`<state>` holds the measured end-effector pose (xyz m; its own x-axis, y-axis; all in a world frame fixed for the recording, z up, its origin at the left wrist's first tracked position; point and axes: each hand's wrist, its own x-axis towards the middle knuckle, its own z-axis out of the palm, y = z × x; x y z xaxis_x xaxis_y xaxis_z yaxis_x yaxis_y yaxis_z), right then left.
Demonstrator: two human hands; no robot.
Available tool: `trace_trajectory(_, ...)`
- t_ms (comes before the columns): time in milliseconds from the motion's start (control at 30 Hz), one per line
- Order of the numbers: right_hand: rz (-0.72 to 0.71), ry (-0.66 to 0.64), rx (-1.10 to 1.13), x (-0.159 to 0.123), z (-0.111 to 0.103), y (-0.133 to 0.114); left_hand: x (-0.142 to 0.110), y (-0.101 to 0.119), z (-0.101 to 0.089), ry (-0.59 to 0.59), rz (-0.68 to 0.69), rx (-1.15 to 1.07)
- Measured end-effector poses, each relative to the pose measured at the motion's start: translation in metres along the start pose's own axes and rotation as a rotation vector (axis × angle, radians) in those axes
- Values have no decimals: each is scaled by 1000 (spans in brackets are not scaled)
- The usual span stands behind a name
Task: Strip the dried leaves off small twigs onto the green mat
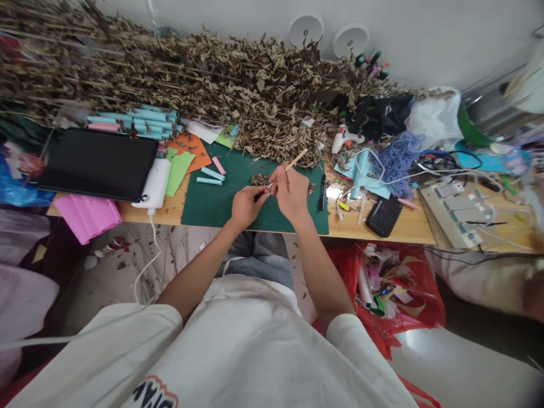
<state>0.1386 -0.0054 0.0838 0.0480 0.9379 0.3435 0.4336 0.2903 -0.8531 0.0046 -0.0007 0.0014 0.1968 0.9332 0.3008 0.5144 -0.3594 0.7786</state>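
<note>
Over the green cutting mat (199,209), my right hand (291,192) is closed round a thin wooden stick (297,159). The stick slants down to the left, and its lower end meets the fingertips of my left hand (246,207). Those fingers are pinched together on something small with a pink and dark spot showing; most of it is hidden. Crumbled dry leaves (259,179) lie on the mat just beyond my hands. Left of them rest two light-blue paper tubes (209,181) and a pink paper tube (219,165). A black pen (323,192) lies at the mat's right edge.
Dried leafy stalks (204,73) are heaped along the back. At left are more blue tubes (153,122), a black tablet (102,164) and a white power bank (155,184). Rightward are a glue gun (345,137), blue yarn (399,158), a black phone (383,215) and a power strip (457,212).
</note>
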Motion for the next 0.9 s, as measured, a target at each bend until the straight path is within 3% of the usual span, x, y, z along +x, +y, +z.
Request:
trace_trajectory(100,-3,46,20,0,-1,1,0,-1,1,10,4,-6)
trace_trajectory(333,-75,-20,-79,-4,3,4,-1,-1,0,-12,-15,1)
trace_trajectory(900,-108,22,-125,-4,3,7,0,1,-1,1,-2,-1)
